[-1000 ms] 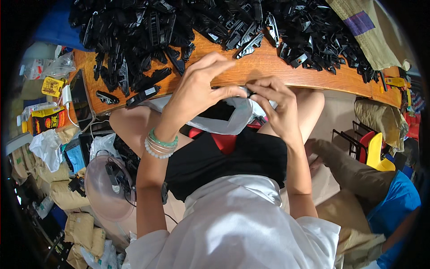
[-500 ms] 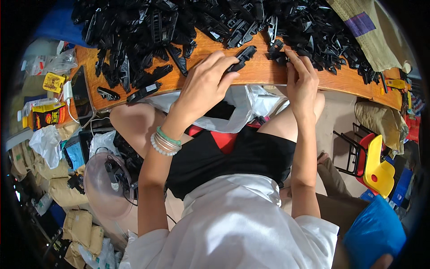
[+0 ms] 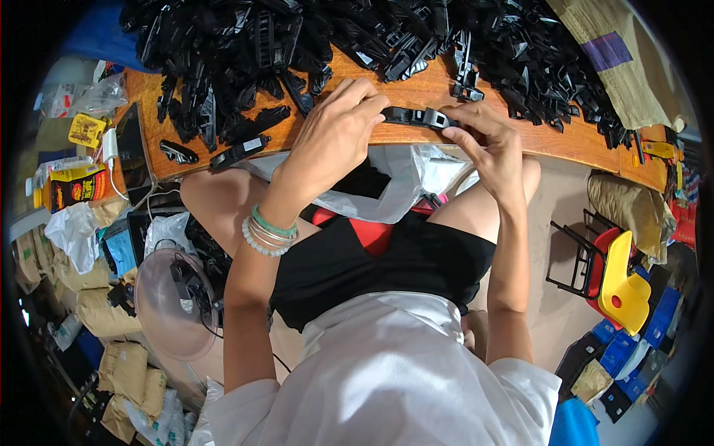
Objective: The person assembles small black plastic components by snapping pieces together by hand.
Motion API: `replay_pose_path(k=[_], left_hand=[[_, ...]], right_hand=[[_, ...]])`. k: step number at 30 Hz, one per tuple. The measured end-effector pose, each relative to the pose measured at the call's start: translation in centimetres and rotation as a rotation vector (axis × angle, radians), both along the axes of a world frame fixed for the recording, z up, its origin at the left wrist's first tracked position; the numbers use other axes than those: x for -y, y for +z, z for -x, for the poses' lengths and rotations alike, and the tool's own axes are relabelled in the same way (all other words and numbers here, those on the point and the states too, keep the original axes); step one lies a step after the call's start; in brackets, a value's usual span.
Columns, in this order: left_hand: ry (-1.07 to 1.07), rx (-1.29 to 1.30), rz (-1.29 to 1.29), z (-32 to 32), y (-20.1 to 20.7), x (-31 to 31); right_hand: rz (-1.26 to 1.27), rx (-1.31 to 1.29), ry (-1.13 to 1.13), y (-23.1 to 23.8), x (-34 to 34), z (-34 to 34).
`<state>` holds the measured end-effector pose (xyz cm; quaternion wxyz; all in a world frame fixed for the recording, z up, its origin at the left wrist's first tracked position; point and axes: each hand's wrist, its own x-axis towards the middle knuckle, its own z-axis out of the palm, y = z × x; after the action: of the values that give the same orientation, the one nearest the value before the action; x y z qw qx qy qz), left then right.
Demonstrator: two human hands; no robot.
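Note:
A slim black plastic part is held level between my two hands, just over the front edge of the wooden table. My left hand, with bracelets on its wrist, pinches the left end, and its fingertips partly hide that end. At the other end my right hand grips a smaller black piece with a shiny face and a small light opening, thumb below and fingers above. This smaller piece meets the slim part end to end; whether they are joined I cannot tell.
Large heaps of black plastic parts cover the table's far side. Two loose parts lie at its left front. A white plastic bag hangs below the edge over my lap. A yellow chair stands right, a clear round tub left.
My right hand has come left from the table with the smaller black piece, which now meets the part in my left hand. A person at the right has mostly gone from view.

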<state>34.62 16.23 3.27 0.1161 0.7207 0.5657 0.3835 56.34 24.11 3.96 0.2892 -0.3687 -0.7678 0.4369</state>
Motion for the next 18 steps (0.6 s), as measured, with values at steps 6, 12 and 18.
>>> replay_pose_path(k=[6,12,18], left_hand=[[-0.051,0.005,-0.009,-0.4,0.0,-0.3],[-0.11,0.127,0.084,0.5,1.0,-0.9],[0.17,-0.34,-0.264,-3.1,-0.5,-5.2]], right_hand=[[-0.206,-0.048,0.065,-0.7,0.6,1.7],[-0.185,-0.028,0.072,-0.6,3.0,1.2],[-0.621,0.122,-0.368,-1.4,-0.6,1.4]])
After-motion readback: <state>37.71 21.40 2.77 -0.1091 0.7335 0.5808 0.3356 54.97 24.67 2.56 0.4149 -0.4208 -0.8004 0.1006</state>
